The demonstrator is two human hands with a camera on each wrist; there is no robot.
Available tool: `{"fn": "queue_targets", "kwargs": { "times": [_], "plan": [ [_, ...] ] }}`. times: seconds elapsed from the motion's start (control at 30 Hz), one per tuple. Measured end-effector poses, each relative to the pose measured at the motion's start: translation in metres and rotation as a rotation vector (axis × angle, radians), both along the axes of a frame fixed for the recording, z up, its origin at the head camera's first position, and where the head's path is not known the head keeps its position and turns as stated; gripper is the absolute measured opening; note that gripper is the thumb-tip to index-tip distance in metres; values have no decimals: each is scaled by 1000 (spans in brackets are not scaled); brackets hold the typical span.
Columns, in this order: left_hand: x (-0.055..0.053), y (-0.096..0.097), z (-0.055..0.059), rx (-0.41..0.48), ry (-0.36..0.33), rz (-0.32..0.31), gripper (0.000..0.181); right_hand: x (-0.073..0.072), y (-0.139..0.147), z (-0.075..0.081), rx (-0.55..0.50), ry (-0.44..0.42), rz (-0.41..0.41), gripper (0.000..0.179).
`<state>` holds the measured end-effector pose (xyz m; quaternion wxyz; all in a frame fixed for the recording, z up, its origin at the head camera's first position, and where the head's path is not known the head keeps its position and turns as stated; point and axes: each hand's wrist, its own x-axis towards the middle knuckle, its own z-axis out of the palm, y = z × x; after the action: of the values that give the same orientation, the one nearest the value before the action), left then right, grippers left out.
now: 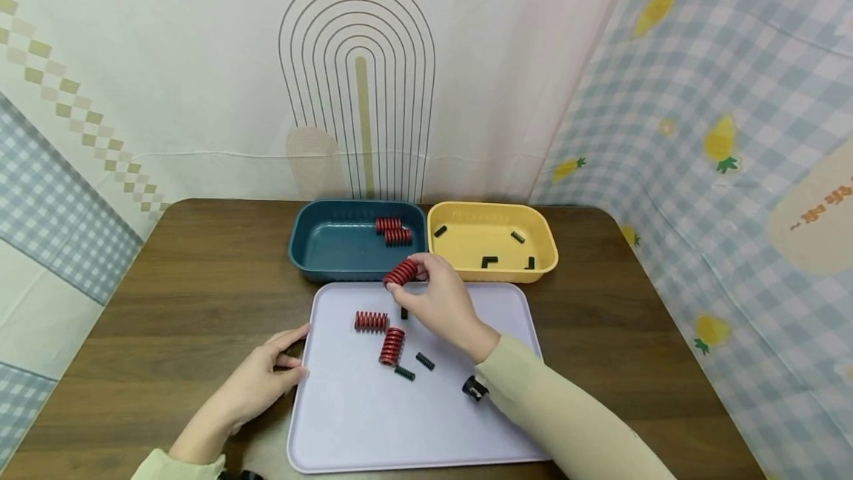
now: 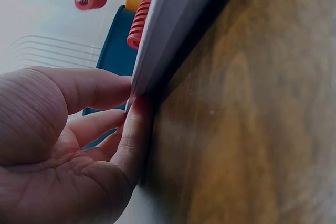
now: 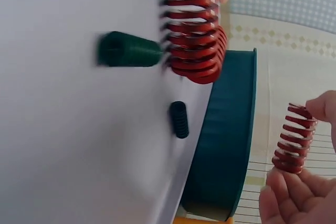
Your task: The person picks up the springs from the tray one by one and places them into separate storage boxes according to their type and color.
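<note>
Between the thumb and fingertips of my right hand is a red coil spring, raised near the far edge of the lilac tray. The right wrist view shows the spring pinched at its two ends. My left hand holds the left rim of the tray, and in the left wrist view its thumb and fingers meet at that rim. On the tray lie two red springs and several small dark green springs.
Behind the tray stand a dark teal bin with two red springs in it and a yellow bin with several small dark springs. A black object shows beside the right sleeve. Wooden tabletop surrounds everything.
</note>
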<state>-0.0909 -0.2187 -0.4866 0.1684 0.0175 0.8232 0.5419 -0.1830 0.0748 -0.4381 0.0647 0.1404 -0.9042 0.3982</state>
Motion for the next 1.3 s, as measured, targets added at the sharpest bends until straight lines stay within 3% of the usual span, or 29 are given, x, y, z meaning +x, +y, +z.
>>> {"fn": "queue_targets", "kwargs": {
  "times": [0.2,0.5,0.73,1.03,1.3],
  "plan": [
    [0,-2,1,4,9,3,67,-20,-24,3,49,75,-141,55],
    [-1,-4,0,11,24,-3,67,-44,-54,-5,226,144,-257,56],
    [-2,-1,2,11,24,2,66,-48,-64,-11,314,143,-315,45],
    [1,-1,3,33,20,-8,67,-47,-63,-24,322,108,-326,42],
    [-1,-2,3,25,19,-12,68,-45,-62,-24,333,77,-330,43]
  ]
}}
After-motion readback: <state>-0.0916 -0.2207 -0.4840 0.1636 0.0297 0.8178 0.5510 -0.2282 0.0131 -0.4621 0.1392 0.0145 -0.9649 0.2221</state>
